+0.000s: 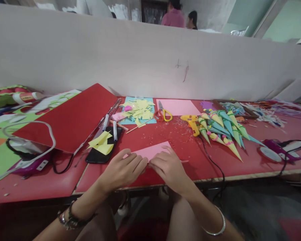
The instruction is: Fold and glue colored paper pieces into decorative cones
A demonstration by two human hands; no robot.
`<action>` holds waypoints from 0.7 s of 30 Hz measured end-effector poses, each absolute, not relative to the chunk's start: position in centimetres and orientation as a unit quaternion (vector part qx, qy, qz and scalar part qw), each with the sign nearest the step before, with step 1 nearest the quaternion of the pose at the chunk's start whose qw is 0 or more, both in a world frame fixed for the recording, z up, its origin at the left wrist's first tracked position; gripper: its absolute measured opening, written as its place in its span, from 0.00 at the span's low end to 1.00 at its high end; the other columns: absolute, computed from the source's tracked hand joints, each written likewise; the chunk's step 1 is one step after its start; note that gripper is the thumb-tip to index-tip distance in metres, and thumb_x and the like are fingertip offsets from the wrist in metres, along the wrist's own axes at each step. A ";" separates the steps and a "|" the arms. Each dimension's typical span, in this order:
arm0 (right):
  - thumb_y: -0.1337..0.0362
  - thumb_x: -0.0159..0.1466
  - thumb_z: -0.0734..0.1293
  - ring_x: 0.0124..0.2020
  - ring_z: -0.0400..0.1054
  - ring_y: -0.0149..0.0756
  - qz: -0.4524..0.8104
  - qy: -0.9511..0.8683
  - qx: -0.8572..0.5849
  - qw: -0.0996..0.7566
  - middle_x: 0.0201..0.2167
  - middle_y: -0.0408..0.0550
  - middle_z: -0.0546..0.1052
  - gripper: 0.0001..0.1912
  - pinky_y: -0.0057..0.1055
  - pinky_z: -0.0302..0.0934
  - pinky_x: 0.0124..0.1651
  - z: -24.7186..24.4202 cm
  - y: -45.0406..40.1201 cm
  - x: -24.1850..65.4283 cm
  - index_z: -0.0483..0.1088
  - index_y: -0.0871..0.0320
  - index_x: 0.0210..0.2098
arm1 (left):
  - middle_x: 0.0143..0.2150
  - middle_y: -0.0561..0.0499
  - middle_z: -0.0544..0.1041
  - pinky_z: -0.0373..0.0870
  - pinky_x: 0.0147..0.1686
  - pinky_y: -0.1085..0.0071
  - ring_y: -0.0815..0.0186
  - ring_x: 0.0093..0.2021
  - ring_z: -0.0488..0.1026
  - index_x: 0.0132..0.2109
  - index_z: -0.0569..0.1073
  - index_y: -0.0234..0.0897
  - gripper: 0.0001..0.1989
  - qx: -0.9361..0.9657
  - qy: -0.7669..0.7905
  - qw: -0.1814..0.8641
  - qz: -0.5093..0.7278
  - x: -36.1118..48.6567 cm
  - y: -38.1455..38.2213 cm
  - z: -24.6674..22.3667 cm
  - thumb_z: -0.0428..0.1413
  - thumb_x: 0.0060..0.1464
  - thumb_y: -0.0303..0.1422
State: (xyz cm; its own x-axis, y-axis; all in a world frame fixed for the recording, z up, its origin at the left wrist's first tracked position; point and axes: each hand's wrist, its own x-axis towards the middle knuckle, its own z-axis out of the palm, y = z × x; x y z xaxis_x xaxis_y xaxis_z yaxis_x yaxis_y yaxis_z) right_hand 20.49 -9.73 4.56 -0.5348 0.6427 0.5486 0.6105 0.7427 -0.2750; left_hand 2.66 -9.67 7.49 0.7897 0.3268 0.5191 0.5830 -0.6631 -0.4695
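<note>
Bare thighs [182, 219] sit closest, below the red table [145, 135]. Just beyond its near edge, the left hand [127, 169] and right hand [169, 167] almost meet, fingers curled, both pinching the near side of a pink paper sheet [150, 151]. Its long axis runs crosswise, slanting away toward the right; neither hand looks clearly nearer. Scissors [163, 110] and a yellow glue gun [192, 124] lie farther off.

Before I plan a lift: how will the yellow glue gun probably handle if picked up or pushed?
The glue gun looks rigid. Its black cord runs over the table's front edge, so it may tug. Lying on its side, it seems unlikely to roll, but pushing it right could disturb the paper cones.
</note>
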 end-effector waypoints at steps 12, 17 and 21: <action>0.68 0.66 0.53 0.31 0.64 0.30 -0.063 -0.877 -0.377 0.292 0.27 0.42 0.73 0.15 0.39 0.45 0.55 4.7 -9.0 24.6 0.68 0.57 0.29 | 0.19 0.60 0.69 0.60 0.32 0.72 0.73 0.22 0.65 0.27 0.65 0.39 0.08 -0.837 -0.327 0.384 -0.212 -1.8 -8.0 8.9 0.50 0.53 0.26; 0.70 0.65 0.54 0.30 0.63 0.30 -0.110 -0.903 -0.326 0.257 0.25 0.41 0.72 0.12 0.39 0.45 0.56 5.1 -9.0 24.1 0.68 0.58 0.31 | 0.34 0.52 0.76 0.61 0.34 0.69 0.66 0.35 0.71 0.38 0.69 0.37 0.12 -0.911 -0.299 0.222 -0.176 1.1 -8.3 9.1 0.48 0.55 0.39; 0.70 0.63 0.55 0.30 0.63 0.30 -0.144 -0.895 -0.329 0.265 0.24 0.41 0.72 0.12 0.40 0.45 0.56 5.6 -9.3 23.0 0.69 0.57 0.32 | 0.23 0.55 0.72 0.58 0.29 0.69 0.68 0.25 0.67 0.34 0.69 0.37 0.12 -0.938 -0.260 0.194 -0.119 3.1 -9.0 8.7 0.42 0.59 0.27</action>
